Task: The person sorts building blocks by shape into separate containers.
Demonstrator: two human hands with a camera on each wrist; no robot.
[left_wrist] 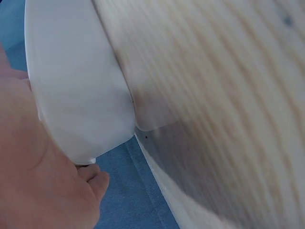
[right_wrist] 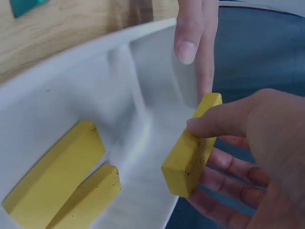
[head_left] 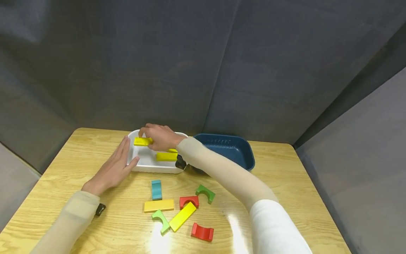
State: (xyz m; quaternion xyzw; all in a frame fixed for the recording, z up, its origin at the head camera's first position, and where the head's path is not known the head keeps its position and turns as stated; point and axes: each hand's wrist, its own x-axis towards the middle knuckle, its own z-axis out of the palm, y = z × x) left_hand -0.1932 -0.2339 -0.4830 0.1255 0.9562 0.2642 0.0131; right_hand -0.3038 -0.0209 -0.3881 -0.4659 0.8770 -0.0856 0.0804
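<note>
In the head view, my right hand (head_left: 162, 137) pinches a yellow rectangular block (head_left: 142, 141) over the left part of a white tray (head_left: 158, 170). The right wrist view shows the thumb on one face of that block (right_wrist: 188, 148) and the fingers on the far side. Two more yellow blocks (right_wrist: 57, 179) lie side by side on the tray floor. My left hand (head_left: 111, 171), fingers straight, rests against the tray's left rim. In the left wrist view, the palm side of the left hand (left_wrist: 43, 162) lies along the white tray wall (left_wrist: 81, 86).
A navy blue tray (head_left: 233, 150) stands right of the white one, partly behind my right forearm. On the wooden table in front lie a blue block (head_left: 156, 190), yellow blocks (head_left: 182, 217), green arches (head_left: 205, 193) and red arches (head_left: 202, 233). Grey cloth (head_left: 165, 70) hangs behind.
</note>
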